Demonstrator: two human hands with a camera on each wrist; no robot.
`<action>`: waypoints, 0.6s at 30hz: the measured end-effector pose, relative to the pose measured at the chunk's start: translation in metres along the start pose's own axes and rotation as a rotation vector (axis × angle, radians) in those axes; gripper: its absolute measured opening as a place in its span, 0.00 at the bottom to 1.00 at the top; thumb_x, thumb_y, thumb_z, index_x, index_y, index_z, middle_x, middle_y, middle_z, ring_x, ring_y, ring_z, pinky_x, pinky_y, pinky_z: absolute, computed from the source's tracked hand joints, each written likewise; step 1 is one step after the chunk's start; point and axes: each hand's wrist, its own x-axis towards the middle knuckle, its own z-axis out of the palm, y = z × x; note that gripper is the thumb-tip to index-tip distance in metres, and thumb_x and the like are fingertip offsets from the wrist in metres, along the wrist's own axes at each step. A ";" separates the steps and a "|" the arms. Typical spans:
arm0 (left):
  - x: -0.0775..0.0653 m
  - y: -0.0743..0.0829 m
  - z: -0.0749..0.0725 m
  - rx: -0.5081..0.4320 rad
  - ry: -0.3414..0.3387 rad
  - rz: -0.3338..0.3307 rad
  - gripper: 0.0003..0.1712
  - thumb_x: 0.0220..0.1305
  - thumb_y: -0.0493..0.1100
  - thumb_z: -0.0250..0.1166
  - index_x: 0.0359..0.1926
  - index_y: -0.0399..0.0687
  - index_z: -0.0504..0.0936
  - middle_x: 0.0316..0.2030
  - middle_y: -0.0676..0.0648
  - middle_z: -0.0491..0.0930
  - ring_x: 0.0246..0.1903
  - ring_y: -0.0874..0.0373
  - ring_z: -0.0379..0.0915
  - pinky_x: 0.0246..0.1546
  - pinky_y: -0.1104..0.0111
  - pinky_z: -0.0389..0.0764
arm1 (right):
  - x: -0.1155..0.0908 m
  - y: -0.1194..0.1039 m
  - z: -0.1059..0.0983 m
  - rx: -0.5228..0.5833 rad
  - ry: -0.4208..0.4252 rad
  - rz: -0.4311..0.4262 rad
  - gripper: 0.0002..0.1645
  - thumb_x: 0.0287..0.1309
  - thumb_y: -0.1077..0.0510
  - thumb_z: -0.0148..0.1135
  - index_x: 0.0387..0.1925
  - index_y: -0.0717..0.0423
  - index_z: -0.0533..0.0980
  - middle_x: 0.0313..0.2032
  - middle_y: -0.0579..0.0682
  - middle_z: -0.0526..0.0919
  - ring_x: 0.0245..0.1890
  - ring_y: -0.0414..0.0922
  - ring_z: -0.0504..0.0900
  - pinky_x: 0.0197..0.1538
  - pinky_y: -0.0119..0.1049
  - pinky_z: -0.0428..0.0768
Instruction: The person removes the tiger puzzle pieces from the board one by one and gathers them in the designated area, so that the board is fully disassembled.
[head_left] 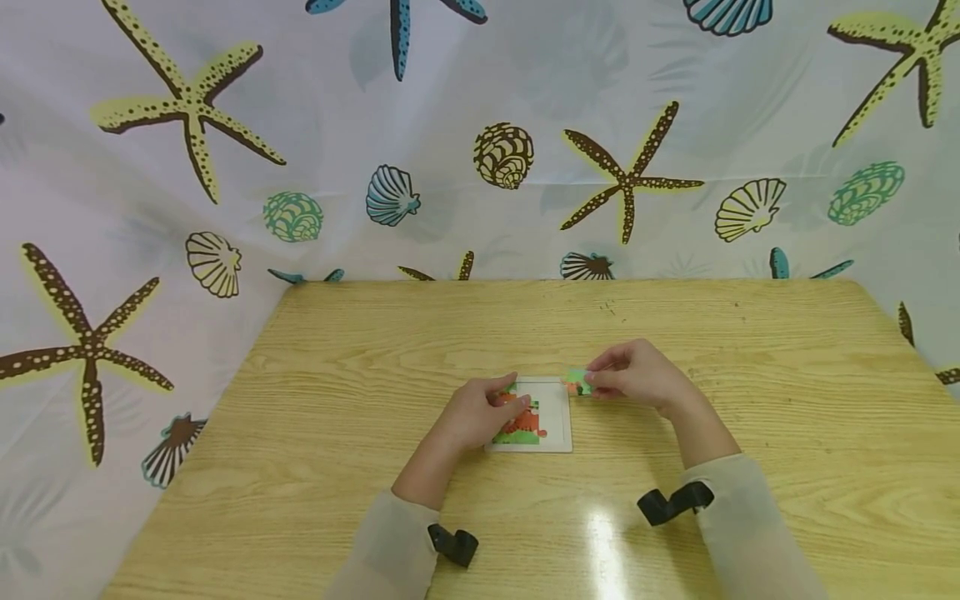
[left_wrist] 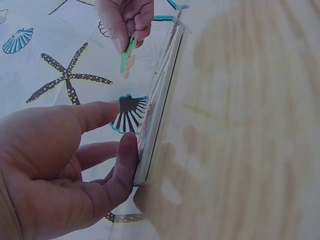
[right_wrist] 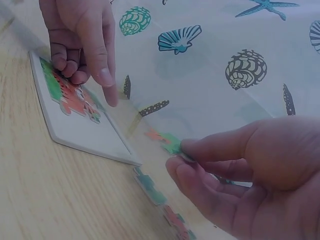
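Note:
A shallow white puzzle tray [head_left: 555, 425] lies on the table, its left part filled with joined orange-and-green pieces [head_left: 525, 427]. My left hand [head_left: 474, 414] rests at the tray's left side, with fingertips on its edge and the thumb over the joined pieces. Just beyond the tray's upper right corner, my right hand [head_left: 637, 377] pinches a green-and-orange puzzle piece [right_wrist: 170, 142] between thumb and fingers. In the right wrist view the piece is raised above the table, apart from the tray. The left hand hides part of the joined picture.
In the right wrist view, a green loose piece [right_wrist: 149, 187] and a red-and-green one [right_wrist: 176, 220] lie on the table beside the tray's corner. The wood-grain table [head_left: 360, 350] ends at a hanging cloth [head_left: 450, 100] printed with starfish and shells.

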 end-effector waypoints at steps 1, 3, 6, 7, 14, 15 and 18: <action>0.000 0.001 0.000 -0.003 -0.001 0.002 0.32 0.72 0.54 0.68 0.73 0.50 0.75 0.41 0.45 0.76 0.39 0.52 0.66 0.33 0.65 0.66 | 0.000 0.000 -0.001 -0.007 -0.001 0.007 0.15 0.71 0.65 0.63 0.52 0.73 0.79 0.41 0.59 0.85 0.39 0.47 0.89 0.47 0.40 0.87; 0.000 0.001 0.000 -0.013 -0.001 0.006 0.32 0.72 0.53 0.68 0.72 0.50 0.75 0.39 0.45 0.75 0.38 0.52 0.65 0.32 0.65 0.65 | -0.001 0.000 -0.003 -0.010 -0.004 0.019 0.15 0.71 0.64 0.64 0.52 0.73 0.79 0.41 0.60 0.86 0.39 0.47 0.89 0.47 0.40 0.87; 0.000 0.000 0.001 -0.021 -0.001 0.015 0.32 0.71 0.51 0.69 0.72 0.48 0.76 0.35 0.46 0.72 0.33 0.54 0.63 0.28 0.66 0.62 | -0.001 0.001 -0.005 -0.003 -0.006 0.028 0.15 0.71 0.64 0.64 0.53 0.73 0.78 0.41 0.60 0.87 0.39 0.47 0.89 0.47 0.41 0.87; 0.000 0.000 0.001 -0.029 -0.001 0.017 0.32 0.70 0.50 0.70 0.72 0.47 0.76 0.34 0.46 0.72 0.32 0.54 0.63 0.28 0.66 0.62 | -0.001 0.002 -0.006 -0.004 -0.005 0.030 0.15 0.70 0.65 0.64 0.52 0.74 0.79 0.41 0.60 0.87 0.38 0.47 0.89 0.46 0.40 0.87; 0.000 0.000 0.000 -0.082 -0.022 0.009 0.39 0.59 0.37 0.78 0.71 0.40 0.75 0.37 0.44 0.76 0.33 0.54 0.67 0.28 0.69 0.69 | -0.001 0.004 -0.008 -0.032 -0.008 0.067 0.12 0.68 0.66 0.67 0.47 0.74 0.79 0.36 0.58 0.87 0.33 0.44 0.88 0.42 0.37 0.87; 0.000 -0.001 0.001 -0.081 -0.025 0.010 0.40 0.58 0.36 0.78 0.71 0.39 0.75 0.38 0.44 0.76 0.33 0.54 0.67 0.28 0.69 0.69 | -0.002 0.004 -0.008 -0.039 -0.014 0.072 0.12 0.67 0.67 0.67 0.47 0.74 0.79 0.36 0.57 0.87 0.32 0.43 0.88 0.41 0.36 0.87; 0.001 -0.002 0.000 -0.092 -0.024 0.002 0.40 0.57 0.34 0.78 0.71 0.40 0.76 0.38 0.44 0.76 0.33 0.54 0.67 0.29 0.69 0.70 | -0.003 0.003 -0.007 -0.064 -0.023 0.079 0.10 0.67 0.68 0.66 0.45 0.74 0.79 0.34 0.57 0.87 0.31 0.43 0.88 0.40 0.36 0.87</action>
